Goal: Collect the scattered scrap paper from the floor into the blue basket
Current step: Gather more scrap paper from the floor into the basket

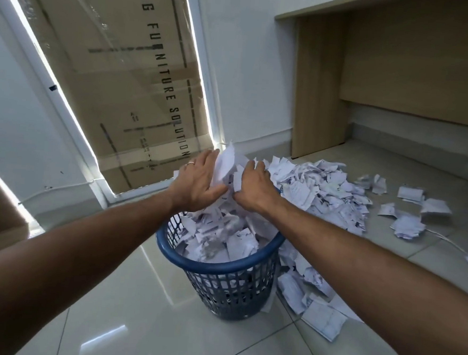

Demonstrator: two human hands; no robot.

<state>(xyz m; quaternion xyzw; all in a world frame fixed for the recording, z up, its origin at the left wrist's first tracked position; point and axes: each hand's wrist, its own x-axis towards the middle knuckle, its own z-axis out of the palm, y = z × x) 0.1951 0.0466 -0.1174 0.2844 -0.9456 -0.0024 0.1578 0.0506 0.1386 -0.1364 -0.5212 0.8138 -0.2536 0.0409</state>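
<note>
A blue mesh basket (pixel 229 267) stands on the tiled floor, heaped with torn white scrap paper (pixel 217 237). Above its far rim, my left hand (pixel 199 182) and my right hand (pixel 254 185) hold a bunch of scrap paper (pixel 227 164) between them, one hand on each side of it. The left fingers lie fairly straight against the paper; the right fingers curl over its top. A large pile of scrap paper (pixel 325 195) lies on the floor to the right of the basket, and more pieces (pixel 310 296) lie beside its base.
Loose crumpled scraps (pixel 410 212) are scattered further right, with a white cable (pixel 444 239) running past them. A flat cardboard box (pixel 117 80) leans against the window behind the basket. A wooden desk (pixel 372 84) stands at the back right.
</note>
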